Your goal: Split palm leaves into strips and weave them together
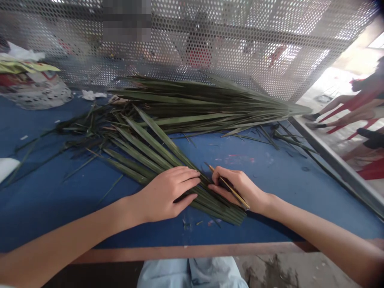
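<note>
Left hand [168, 195] is pressing flat, fingers spread, on a fan of green palm leaflets [144, 154], while the right hand [237, 188] is pinching a slim wooden stick [231, 191] (held pencil-style) over their tips, all lying on a blue tabletop [270, 216], a larger frond bundle [210, 102] just behind.

One left hand [168, 195], one right hand [237, 187], one thin split cane [236, 193], two bunches of palm fronds [204, 104] [147, 150], one blue tabletop [285, 200] and one perforated metal screen [240, 28] are in view
</note>
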Demonstrator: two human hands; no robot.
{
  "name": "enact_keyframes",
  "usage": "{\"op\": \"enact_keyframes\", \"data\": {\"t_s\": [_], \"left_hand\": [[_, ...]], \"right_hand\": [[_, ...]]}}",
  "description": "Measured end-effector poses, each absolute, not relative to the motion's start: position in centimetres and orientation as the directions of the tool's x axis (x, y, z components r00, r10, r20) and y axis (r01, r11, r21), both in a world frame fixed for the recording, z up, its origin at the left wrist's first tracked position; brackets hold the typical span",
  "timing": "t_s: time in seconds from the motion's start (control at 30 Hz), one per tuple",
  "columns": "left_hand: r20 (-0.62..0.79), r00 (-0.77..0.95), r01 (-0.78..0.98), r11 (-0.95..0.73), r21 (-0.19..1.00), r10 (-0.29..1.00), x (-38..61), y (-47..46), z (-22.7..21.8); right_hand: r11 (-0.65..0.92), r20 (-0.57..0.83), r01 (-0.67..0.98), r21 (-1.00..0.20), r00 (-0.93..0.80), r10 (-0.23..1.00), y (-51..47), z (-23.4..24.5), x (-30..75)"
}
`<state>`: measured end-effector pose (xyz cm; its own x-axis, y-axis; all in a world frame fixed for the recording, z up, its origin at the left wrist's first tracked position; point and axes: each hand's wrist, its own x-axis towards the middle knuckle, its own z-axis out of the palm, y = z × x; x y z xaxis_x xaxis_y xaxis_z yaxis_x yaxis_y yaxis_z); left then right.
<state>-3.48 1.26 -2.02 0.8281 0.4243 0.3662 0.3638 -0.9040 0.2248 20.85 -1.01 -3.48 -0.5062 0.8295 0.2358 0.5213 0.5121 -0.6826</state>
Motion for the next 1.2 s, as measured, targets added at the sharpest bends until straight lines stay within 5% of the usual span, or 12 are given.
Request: {"op": "enact_keyframes", "data": {"t_s": [0.3, 0.7, 1.2], "left_hand": [[0.340, 0.805, 0.374, -0.861, 0.344, 0.486, -3.7, 1.6, -1.6], [0.320, 0.799, 0.379, -0.839, 0.390, 0.509, -3.7, 1.9, -1.5], [0.322, 0.791, 0.389, -0.833, 0.393, 0.521, -3.8, 1.9, -1.9]], "right_hand": [[0.462, 0.400, 0.518, -0.720, -0.235, 0.886, -1.0, -1.9, 22.1], [0.871, 0.495, 0.430, -0.237, -0.719, 0.489, -2.2, -2.0, 21.5], [0.863, 0.392, 0.460, -0.211, -0.769, 0.505, -1.7, -2.5, 21.2]]}}
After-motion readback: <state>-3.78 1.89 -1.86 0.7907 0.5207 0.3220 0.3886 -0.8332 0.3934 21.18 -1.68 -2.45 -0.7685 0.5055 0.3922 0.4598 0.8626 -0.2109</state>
